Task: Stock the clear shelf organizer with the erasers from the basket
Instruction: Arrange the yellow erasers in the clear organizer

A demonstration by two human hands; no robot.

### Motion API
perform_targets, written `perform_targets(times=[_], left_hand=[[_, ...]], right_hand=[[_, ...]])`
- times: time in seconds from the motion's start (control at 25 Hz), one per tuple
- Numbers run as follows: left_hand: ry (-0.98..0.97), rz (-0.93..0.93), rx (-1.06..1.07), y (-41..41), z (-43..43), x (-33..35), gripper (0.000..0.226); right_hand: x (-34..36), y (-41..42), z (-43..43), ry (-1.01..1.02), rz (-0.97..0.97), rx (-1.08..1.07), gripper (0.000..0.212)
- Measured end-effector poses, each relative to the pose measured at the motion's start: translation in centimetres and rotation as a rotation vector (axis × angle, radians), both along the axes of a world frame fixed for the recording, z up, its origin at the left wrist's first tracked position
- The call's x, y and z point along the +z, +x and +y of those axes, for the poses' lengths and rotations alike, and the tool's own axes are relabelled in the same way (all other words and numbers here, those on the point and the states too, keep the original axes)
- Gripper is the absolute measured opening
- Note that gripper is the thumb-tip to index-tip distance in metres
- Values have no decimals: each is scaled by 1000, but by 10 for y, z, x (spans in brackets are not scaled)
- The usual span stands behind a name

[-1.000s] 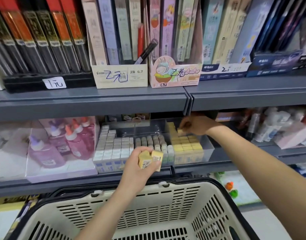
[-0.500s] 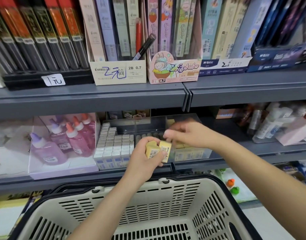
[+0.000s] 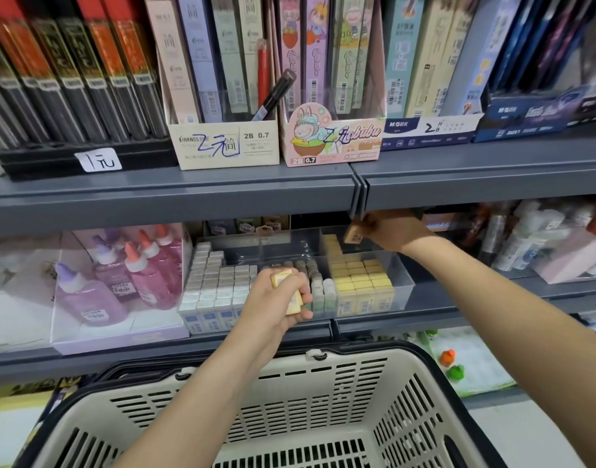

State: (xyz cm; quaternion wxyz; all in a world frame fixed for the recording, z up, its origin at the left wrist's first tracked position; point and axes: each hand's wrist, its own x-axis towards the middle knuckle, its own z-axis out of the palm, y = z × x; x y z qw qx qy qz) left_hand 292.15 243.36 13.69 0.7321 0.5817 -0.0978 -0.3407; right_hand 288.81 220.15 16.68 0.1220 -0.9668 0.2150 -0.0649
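Pinching one yellow eraser (image 3: 353,234), nearly upright with its printed face toward the camera, the right hand (image 3: 387,229) is hovering at one o'clock over the back right compartment of the clear organizer (image 3: 403,288). The left hand (image 3: 273,307) is gripping more erasers (image 3: 282,279) before the organizer's middle, long axes running eleven to five o'clock, above the basket (image 3: 222,380) at six. Up at twelve, a cream box (image 3: 222,146) is showing "2B 0.7"; a blue box (image 3: 428,128), "M&G".

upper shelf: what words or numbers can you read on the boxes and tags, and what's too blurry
"1元" on the white tag.
"HANSS", "2B 0.7" on the cream box.
"2B 0.7" on the pink cartoon box.
"M&G", "2B" on the blue-and-white box.
Labels on the yellow erasers: too small to read.
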Motion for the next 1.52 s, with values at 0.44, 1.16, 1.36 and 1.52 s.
perform_targets(times=[0.44, 1.16, 1.36, 1.52], left_hand=[[-153, 95, -106, 20, 9, 1, 17], [-74, -15, -34, 3, -21, -6, 20], [-8, -229, 81, 13, -13, -2, 10], [40, -529, 53, 18, -4, -4, 18]], right_hand=[[-19, 12, -2, 157, 257, 53, 28], [2, -36, 78, 712, -127, 179, 8], [9, -17, 11, 470, -220, -171, 14], [-8, -2, -10, 163, -141, -39, 14]])
